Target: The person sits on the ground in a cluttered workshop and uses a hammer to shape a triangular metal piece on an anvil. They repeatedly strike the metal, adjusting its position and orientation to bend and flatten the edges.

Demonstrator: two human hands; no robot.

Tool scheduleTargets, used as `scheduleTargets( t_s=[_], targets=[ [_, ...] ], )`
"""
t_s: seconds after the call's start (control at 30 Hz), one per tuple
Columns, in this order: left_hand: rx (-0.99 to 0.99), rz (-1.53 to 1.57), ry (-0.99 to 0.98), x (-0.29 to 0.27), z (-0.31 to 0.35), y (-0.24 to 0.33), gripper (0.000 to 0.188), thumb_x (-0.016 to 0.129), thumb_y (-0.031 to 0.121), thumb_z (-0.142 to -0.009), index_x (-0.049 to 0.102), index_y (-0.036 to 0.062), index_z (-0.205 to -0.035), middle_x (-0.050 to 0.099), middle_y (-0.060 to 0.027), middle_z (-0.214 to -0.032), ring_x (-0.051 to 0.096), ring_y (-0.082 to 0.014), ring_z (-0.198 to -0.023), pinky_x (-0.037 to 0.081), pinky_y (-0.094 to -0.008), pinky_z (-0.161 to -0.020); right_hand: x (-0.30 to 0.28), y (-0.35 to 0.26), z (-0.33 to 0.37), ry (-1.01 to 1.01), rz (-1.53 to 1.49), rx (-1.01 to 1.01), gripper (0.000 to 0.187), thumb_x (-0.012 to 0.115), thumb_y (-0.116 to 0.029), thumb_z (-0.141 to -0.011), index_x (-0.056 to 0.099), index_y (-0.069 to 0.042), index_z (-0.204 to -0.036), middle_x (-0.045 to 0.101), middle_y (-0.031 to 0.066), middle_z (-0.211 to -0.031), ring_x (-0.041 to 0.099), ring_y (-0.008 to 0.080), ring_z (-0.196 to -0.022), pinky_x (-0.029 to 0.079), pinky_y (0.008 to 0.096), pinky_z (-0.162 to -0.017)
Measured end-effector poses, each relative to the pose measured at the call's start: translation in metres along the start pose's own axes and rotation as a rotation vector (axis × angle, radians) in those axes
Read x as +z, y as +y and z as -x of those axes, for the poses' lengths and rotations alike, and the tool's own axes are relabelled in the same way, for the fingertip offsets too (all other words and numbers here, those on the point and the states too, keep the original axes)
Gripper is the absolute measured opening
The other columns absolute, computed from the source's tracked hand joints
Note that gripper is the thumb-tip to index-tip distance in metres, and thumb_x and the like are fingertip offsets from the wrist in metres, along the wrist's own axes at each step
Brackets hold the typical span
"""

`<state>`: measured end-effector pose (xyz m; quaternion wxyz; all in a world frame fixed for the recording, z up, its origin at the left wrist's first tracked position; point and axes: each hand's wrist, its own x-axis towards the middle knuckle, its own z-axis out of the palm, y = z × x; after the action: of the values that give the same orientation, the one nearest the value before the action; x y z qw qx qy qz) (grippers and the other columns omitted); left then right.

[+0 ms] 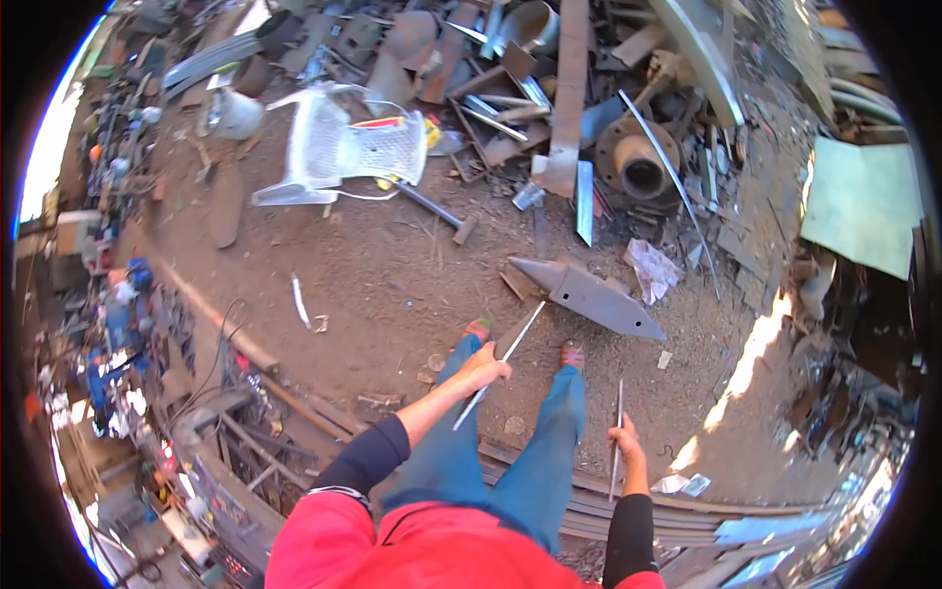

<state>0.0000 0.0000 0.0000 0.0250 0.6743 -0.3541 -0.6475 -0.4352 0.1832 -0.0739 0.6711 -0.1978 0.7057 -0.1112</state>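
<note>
My left hand [482, 368] is closed around a thin, light metal bar [524, 328], held slanting in front of my left leg. The bar's upper end lies close to a grey anvil [601, 302] on the ground ahead of my feet; whether they touch I cannot tell. Out to the right, my right hand [626, 439] grips a second thin metal bar [619, 400], pointing roughly away from me. A long-handled hammer [432, 208] rests farther off, its handle against a white plastic chair [312, 147].
Scrap metal is heaped at the far side, with a flanged pipe [643, 162] among it. Crumpled plastic [652, 270] lies beyond the anvil. Long metal bars [677, 502] lie behind my feet. A metal frame [257, 447] and cluttered tools line the left.
</note>
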Motion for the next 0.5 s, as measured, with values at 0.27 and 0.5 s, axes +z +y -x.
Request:
scheduleTargets(
  t_s=[0.27, 0.5],
  targets=[
    [0.408, -0.428, -0.059, -0.023, -0.173, -0.054, 0.091, 0.074, 0.015, -0.059, 0.042, -0.0101, -0.14, 0.057, -0.0308, -0.127, 0.057, -0.0387, -0.122, 0.043, -0.0407, -0.108, 0.113, 0.108, -0.119, 0.278, 0.334, 0.113, 0.092, 0.077, -0.019, -0.062, 0.041, -0.004, -0.145, 0.062, 0.0237, -0.119, 0.061, 0.0383, -0.112, 0.049, 0.0427, -0.099],
    [0.596, -0.77, -0.129, 0.007, -0.3, -0.061, 0.106, 0.079, 0.017, -0.057, 0.031, -0.0017, -0.15, 0.048, -0.025, -0.135, 0.046, -0.0415, -0.128, 0.037, -0.046, -0.111, 0.133, 0.173, -0.255, 0.369, 0.565, -0.041, 0.098, 0.082, -0.019, -0.06, 0.038, -0.009, -0.147, 0.047, 0.0286, -0.137, 0.052, 0.0484, -0.122, 0.046, 0.0516, -0.103]
  ],
)
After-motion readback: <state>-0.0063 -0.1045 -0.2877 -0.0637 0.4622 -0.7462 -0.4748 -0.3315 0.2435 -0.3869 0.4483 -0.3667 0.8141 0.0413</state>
